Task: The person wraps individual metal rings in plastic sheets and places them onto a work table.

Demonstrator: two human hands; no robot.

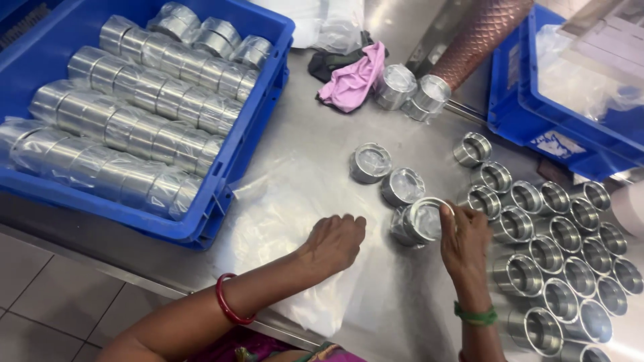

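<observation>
So the whole thing sits on a shiny steel table, scuffed and reflective, with a tiled floor showing past its near edge. The right hand is curled with its fingertips pinching the rim of a wrapped metal ring, which lies on the table just in front of it. The left hand is loosely fisted, knuckles down on a sheet of clear plastic spread over the table, gripping nothing I can make out.

Two more wrapped rings sit just beyond, in a diagonal line. To the right is a tight cluster of bare rings, standing open side up. On the left, a blue crate holds rows of wrapped rings. Farther back there's a pink cloth and another blue crate.
</observation>
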